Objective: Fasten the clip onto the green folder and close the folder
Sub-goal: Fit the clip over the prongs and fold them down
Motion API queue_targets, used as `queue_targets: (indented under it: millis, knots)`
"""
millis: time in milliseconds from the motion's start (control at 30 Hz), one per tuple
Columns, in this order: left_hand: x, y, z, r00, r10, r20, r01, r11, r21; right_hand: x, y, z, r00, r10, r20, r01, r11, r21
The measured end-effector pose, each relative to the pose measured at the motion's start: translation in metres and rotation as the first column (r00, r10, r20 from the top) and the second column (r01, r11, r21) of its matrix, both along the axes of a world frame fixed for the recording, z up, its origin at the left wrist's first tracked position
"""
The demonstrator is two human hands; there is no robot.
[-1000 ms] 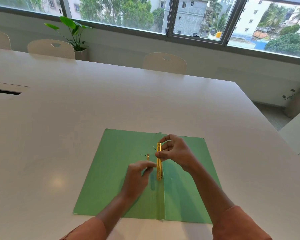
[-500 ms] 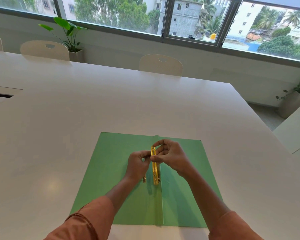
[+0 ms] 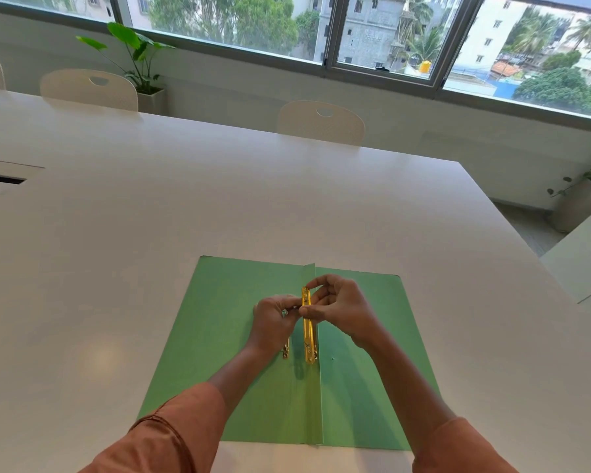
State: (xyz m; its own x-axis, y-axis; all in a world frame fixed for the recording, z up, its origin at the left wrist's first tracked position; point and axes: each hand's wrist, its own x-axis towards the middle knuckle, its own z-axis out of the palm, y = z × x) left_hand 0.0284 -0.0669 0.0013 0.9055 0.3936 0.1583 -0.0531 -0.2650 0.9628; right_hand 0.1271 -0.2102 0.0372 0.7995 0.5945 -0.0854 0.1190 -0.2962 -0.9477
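The green folder lies open and flat on the white table, its spine fold running toward me. A long gold metal clip bar stands along that fold. My right hand pinches the bar near its upper end. My left hand meets it from the left, fingertips closed on a thin metal prong at the bar. A second small gold clip piece pokes out below my left hand on the left flap.
The white table stretches far ahead and to the left, with a cable slot at the left edge. Cream chairs line the far side. The table's right edge drops off beside a second table.
My left hand has risen from the lower part of the bar to meet my right hand near its upper end. The bar stays along the fold.
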Motion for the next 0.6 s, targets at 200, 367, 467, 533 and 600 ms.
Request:
queue_targets:
  millis: [200, 367, 467, 533, 600]
  knots:
    - [-0.004, 0.001, 0.001, 0.991, 0.080, -0.104, -0.054, 0.971, 0.232, -0.005, 0.001, -0.004, 0.999, -0.023, 0.025, 0.024, 0.999, -0.038]
    - [-0.024, 0.002, -0.008, 0.990, 0.104, -0.100, -0.052, 0.904, 0.425, -0.007, 0.001, -0.012, 0.990, -0.077, 0.121, 0.095, 0.984, -0.153]
    - [-0.038, 0.001, -0.015, 0.992, 0.032, -0.125, 0.036, 0.862, 0.506, -0.007, 0.002, -0.013, 0.982, -0.072, 0.175, 0.111, 0.968, -0.226]
    - [-0.044, 0.001, -0.017, 0.991, -0.010, -0.136, 0.083, 0.838, 0.539, -0.006, 0.004, -0.013, 0.977, -0.052, 0.209, 0.113, 0.950, -0.293]
    - [-0.047, 0.000, -0.017, 0.989, -0.052, -0.139, 0.124, 0.803, 0.583, -0.005, 0.005, -0.014, 0.975, -0.036, 0.221, 0.111, 0.935, -0.338]
